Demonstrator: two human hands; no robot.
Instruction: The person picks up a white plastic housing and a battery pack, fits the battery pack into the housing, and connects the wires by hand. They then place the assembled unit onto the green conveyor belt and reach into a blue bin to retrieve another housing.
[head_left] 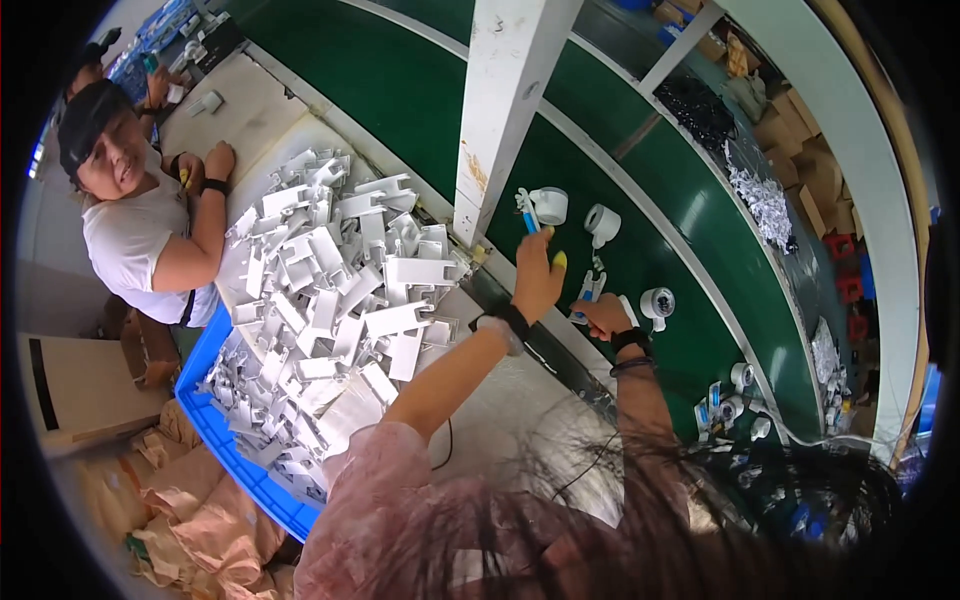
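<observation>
My left hand (pixel 538 278) reaches over the green conveyor belt (pixel 570 160), its fingers closed on a small white-and-blue plastic part (pixel 528 212). This part is right beside a white cylindrical piece (pixel 549 206) on the belt. Nearer to me, my right hand (pixel 606 316) is closed on another white-and-blue plastic part (pixel 590 288). To the right of that hand lies a white round piece with a dark centre (pixel 657 303). A further white cylindrical piece (pixel 601 226) rests on the belt beyond both hands. Yellow coverings show on fingers of my left hand.
A heap of white plastic brackets (pixel 320 290) covers the worktable at left, spilling into a blue bin (pixel 215 425). A white post (pixel 505 110) rises at the belt's edge. A co-worker (pixel 150 215) leans on the table. More round parts (pixel 735 405) sit on the belt at lower right.
</observation>
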